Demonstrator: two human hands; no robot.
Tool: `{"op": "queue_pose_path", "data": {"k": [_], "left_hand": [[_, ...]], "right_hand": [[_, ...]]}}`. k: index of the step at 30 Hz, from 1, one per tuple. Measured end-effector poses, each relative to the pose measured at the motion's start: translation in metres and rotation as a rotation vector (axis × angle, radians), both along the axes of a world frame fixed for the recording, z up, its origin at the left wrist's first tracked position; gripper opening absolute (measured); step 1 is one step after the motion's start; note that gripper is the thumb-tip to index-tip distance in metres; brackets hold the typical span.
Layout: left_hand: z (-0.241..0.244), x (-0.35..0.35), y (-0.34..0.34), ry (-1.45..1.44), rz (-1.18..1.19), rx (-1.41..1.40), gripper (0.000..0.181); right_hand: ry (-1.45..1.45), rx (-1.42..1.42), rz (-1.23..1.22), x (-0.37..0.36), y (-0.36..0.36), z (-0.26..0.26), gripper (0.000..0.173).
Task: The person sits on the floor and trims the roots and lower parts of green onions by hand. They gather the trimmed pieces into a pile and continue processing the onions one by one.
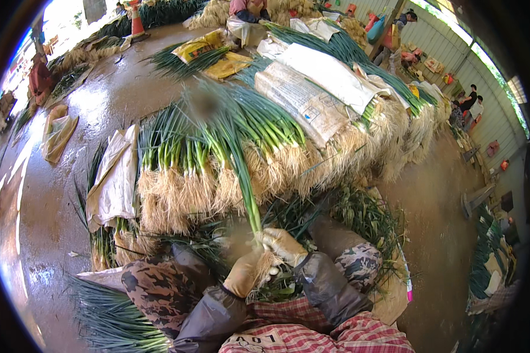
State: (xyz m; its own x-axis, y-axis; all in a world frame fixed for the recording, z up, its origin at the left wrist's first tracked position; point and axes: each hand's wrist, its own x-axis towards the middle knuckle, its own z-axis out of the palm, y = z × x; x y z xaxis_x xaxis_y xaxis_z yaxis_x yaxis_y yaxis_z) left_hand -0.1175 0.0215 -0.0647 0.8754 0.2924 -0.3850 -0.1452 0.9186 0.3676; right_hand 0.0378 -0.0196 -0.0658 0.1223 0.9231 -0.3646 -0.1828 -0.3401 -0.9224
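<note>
Both my hands wear tan work gloves and meet on one green onion (248,200), whose leaves point away from me over the pile. My left hand (243,271) grips its base from the left, just above the pale roots (267,261), which hang toward my lap. My right hand (283,243) closes around the stem from the other side. A blurred spot on the picture covers part of the left glove. Just beyond lies a broad row of green onions (185,150), roots toward me. Loose trimmed leaves (287,282) lie between my knees.
A folded pale sack (115,176) lies at the row's left. Woven sacks (300,99) cover onions at the right. More onions (119,317) lie beside my left leg. A person (247,17) sits beyond the pile. Wet concrete floor (48,212) stretches left, with a traffic cone (137,22) farther back.
</note>
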Motion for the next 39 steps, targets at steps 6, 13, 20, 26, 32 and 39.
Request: {"op": "queue_pose_path", "data": {"k": [6,13,20,26,32,39], "left_hand": [[-0.024,-0.011,-0.008,0.329,-0.014,0.550,0.015],[-0.011,-0.014,0.003,0.471,0.130,0.543,0.013],[-0.018,-0.013,0.007,0.503,0.122,0.561,0.011],[-0.020,-0.018,-0.001,-0.209,-0.008,-0.143,0.023],[-0.018,-0.021,-0.007,-0.204,-0.125,-0.118,0.028],[-0.019,-0.016,-0.011,-0.314,-0.056,-0.218,0.030]], "right_hand": [[-0.819,0.075,-0.066,-0.009,0.037,-0.031,0.023],[-1.088,0.487,-0.357,-0.022,-0.017,0.008,0.016],[-0.832,0.827,-0.595,-0.032,-0.075,0.063,0.025],[-0.115,-0.069,-0.382,0.008,-0.037,0.019,0.032],[0.582,0.097,-0.192,0.012,0.034,-0.027,0.050],[0.152,0.206,-0.563,-0.001,0.032,-0.019,0.033]]}}
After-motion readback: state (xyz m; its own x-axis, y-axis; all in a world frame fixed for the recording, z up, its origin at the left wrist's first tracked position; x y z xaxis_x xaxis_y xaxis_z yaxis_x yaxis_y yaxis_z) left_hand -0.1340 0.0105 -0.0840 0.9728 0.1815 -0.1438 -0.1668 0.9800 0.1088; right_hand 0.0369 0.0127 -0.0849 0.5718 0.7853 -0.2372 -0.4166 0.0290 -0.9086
